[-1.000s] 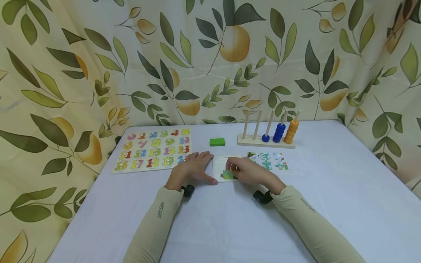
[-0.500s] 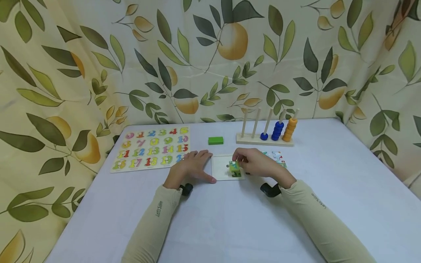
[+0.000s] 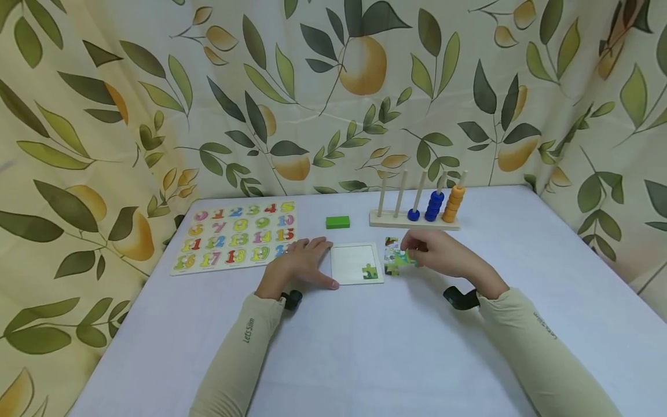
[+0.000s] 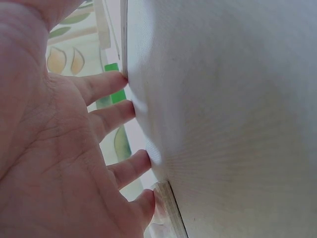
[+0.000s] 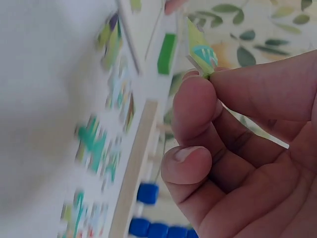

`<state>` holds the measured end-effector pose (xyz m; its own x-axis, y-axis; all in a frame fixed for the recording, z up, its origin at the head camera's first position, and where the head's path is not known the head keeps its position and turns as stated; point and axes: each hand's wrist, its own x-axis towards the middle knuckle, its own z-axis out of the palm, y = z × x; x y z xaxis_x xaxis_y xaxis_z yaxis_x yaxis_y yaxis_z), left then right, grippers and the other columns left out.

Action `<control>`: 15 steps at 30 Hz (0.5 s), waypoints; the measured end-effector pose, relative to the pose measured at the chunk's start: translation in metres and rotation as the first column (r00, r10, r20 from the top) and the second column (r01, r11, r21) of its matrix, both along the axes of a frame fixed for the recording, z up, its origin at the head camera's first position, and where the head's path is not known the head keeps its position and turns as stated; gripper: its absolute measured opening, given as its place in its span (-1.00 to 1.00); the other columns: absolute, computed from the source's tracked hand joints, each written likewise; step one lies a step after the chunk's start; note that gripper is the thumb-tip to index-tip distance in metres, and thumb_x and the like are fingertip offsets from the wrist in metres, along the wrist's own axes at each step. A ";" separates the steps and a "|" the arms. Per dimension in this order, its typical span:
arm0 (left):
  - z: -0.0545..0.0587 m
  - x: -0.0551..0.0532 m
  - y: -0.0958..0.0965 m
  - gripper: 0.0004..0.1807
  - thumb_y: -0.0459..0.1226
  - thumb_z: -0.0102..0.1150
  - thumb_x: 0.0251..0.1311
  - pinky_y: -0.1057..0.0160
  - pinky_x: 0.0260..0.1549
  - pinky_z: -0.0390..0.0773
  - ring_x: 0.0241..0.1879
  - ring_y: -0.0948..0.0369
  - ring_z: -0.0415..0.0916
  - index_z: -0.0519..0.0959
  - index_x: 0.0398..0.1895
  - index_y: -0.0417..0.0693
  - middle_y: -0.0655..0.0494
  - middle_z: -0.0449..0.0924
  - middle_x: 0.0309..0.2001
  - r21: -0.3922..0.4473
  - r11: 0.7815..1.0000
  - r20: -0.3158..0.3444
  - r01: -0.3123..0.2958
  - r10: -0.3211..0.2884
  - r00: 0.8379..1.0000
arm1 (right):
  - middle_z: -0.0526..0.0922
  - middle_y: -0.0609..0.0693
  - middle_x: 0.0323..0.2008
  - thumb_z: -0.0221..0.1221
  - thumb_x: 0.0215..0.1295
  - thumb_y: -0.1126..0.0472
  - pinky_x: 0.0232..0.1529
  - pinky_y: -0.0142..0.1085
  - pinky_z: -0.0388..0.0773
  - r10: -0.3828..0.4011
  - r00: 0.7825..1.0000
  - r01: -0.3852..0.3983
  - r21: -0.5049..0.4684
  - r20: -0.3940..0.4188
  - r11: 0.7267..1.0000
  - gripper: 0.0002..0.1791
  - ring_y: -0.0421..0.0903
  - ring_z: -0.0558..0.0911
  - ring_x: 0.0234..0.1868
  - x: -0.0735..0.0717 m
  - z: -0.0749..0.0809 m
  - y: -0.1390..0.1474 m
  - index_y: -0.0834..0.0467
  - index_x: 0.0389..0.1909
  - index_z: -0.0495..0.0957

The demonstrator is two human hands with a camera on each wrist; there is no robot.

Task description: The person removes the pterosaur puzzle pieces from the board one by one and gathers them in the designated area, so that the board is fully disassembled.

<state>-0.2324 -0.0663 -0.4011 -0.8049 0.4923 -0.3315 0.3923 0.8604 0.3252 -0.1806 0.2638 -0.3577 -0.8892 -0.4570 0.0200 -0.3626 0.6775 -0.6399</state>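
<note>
My right hand [image 3: 440,252] pinches a green jigsaw piece [image 5: 198,49] between thumb and fingertip, raised over the loose pieces. Below and beside it, several colourful jigsaw pieces [image 3: 391,243] lie on the table, partly hidden by the hand. A shallow white puzzle tray [image 3: 350,260] lies left of them, with one green jigsaw piece [image 3: 370,271] in its near right corner. My left hand [image 3: 302,262] rests with spread fingers at the tray's left side. In the left wrist view its fingertips [image 4: 130,171] touch the white tabletop.
A wooden number board [image 3: 234,234] lies beyond the left hand. Behind the tray sits a green block [image 3: 337,222]. A peg stand [image 3: 417,219] with blue and orange beads stands at the back right. A patterned curtain [image 3: 312,98] hangs behind the table.
My right hand has moved right from over the tray to the loose pieces, carrying the pinched jigsaw piece. The piece in the tray's corner is now uncovered. My left hand has stayed by the tray.
</note>
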 end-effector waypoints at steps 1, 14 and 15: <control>0.000 0.000 0.000 0.19 0.28 0.47 0.17 -0.29 0.58 -0.07 0.66 -0.18 -0.14 0.09 0.75 0.13 0.08 -0.07 0.74 -0.004 1.000 0.003 0.001 -0.001 1.000 | 0.66 0.04 -0.21 0.18 0.46 0.48 -0.26 -0.25 0.66 -0.011 1.000 0.011 -0.001 0.004 1.000 -0.83 -0.03 0.58 -0.26 0.000 0.000 0.005 0.29 -0.03 0.64; 0.001 0.002 -0.001 0.18 0.29 0.47 0.17 -0.28 0.58 -0.04 0.65 -0.20 -0.10 0.11 0.75 0.13 0.06 -0.04 0.73 0.003 1.000 0.000 0.006 -0.006 1.000 | 0.65 0.07 -0.18 0.21 0.47 0.45 -0.24 -0.27 0.63 -0.055 0.994 0.057 -0.021 0.090 0.998 -0.87 -0.01 0.57 -0.20 -0.002 -0.010 0.033 0.31 -0.03 0.62; 0.001 0.001 -0.001 0.18 0.29 0.47 0.16 -0.28 0.58 -0.04 0.65 -0.19 -0.10 0.11 0.75 0.13 0.07 -0.04 0.73 0.004 1.000 0.001 0.004 -0.004 1.000 | 0.65 0.07 -0.19 0.21 0.47 0.45 -0.24 -0.27 0.62 -0.055 0.994 0.057 -0.014 0.095 0.998 -0.87 -0.01 0.57 -0.20 -0.003 -0.011 0.033 0.31 -0.04 0.62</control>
